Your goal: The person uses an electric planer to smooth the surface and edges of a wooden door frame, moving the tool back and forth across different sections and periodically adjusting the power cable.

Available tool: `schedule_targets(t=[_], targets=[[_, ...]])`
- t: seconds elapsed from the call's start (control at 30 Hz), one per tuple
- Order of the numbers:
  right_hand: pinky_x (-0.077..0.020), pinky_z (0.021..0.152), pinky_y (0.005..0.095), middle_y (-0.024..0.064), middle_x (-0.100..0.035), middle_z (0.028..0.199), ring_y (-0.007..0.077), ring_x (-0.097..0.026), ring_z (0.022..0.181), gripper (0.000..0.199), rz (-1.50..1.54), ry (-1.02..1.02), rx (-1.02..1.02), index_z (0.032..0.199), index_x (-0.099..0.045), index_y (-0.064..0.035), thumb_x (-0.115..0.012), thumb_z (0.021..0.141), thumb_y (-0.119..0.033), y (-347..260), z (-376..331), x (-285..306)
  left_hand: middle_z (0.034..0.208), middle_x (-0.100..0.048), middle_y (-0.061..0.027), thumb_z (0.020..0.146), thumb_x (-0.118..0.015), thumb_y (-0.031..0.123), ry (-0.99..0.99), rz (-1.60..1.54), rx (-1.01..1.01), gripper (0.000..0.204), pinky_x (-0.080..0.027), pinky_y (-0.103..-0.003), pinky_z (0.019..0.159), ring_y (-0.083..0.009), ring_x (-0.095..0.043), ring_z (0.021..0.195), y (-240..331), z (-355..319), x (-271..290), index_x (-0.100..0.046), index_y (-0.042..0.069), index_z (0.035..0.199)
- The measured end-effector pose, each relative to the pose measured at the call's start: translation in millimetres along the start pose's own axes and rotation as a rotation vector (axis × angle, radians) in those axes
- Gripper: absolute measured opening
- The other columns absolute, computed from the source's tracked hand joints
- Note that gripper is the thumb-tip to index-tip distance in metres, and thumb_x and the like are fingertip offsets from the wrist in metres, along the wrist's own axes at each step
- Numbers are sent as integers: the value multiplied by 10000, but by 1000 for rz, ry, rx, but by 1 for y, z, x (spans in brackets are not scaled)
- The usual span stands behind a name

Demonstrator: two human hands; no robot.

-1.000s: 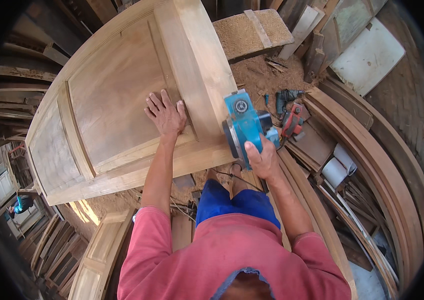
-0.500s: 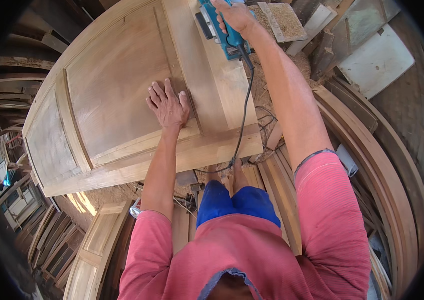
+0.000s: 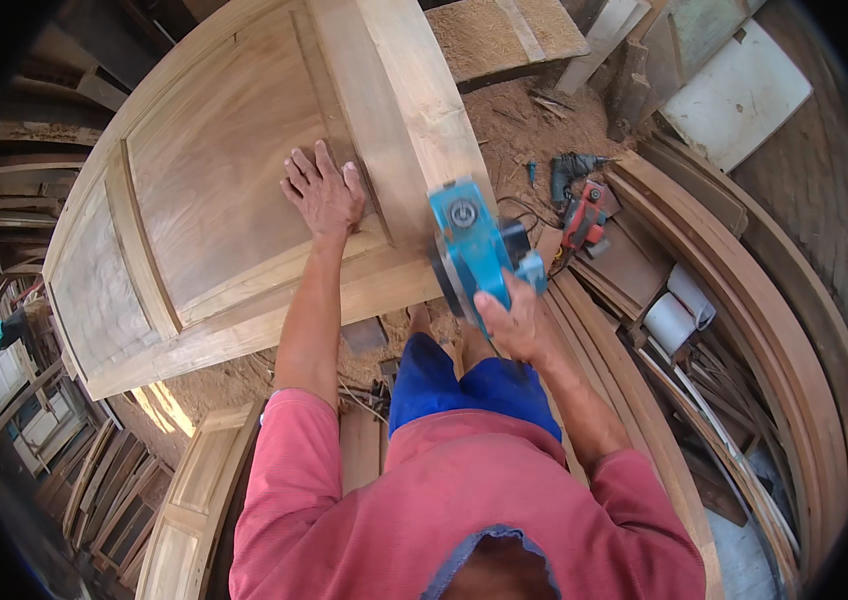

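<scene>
A teal electric hand planer [image 3: 477,245] is at the near right corner of a wooden panelled door [image 3: 234,180]. My right hand [image 3: 512,318] is wrapped round the planer's rear handle. The planer is tilted and slightly smeared by motion; whether its base touches the wood cannot be seen. My left hand [image 3: 324,190] lies flat on the door's large recessed panel, fingers spread. Pale wood of the door's right-hand stile [image 3: 429,85] shows beyond the planer.
A red power tool [image 3: 584,220] and a dark drill [image 3: 574,170] lie to the right amid sawdust. Long curved boards [image 3: 734,290] line the right side. A dust-covered board [image 3: 504,40] stands at the far end. A smaller panelled piece [image 3: 184,510] leans at lower left.
My right hand has drawn the planer back toward me, from the far end of the stile to the near corner. My left hand has shifted slightly left and stays flat on the panel.
</scene>
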State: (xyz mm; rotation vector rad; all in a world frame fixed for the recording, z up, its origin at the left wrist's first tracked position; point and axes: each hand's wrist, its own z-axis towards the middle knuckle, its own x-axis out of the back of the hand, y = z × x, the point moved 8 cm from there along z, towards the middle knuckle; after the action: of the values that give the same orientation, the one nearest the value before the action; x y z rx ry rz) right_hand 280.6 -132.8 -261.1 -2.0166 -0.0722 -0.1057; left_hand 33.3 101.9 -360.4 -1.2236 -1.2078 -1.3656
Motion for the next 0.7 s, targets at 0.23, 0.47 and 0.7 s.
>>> schedule_targets(t=[0.23, 0.47, 0.7], targets=[[-529, 638, 442, 217, -660, 739, 386, -698, 694, 555, -57, 64, -45, 998, -587, 59, -644, 968, -492, 11, -63, 2, 1665, -205, -319, 1030, -427, 463, -13, -22, 3, 715, -89, -649, 1237, -505, -147, 1552, 9, 4, -1, -303, 75, 1619], [-523, 679, 429, 174, -661, 725, 331, -670, 689, 485, -31, 186, 104, 1009, -632, 29, -632, 985, -456, -38, 61, 3, 1662, -220, -318, 1014, -449, 439, 22, -64, -13, 707, -99, -666, 1233, -515, -163, 1543, 10, -1, 0, -349, 47, 1594], [-507, 653, 428, 144, -630, 678, 298, -635, 649, 471, -38, 159, 183, 899, -659, 3, -604, 1011, -452, -87, 205, 4, 1637, -286, -306, 1022, -456, 443, 89, -31, -32, 670, -141, -666, 1216, -500, -217, 1523, 10, -3, 11, -396, 57, 1567]])
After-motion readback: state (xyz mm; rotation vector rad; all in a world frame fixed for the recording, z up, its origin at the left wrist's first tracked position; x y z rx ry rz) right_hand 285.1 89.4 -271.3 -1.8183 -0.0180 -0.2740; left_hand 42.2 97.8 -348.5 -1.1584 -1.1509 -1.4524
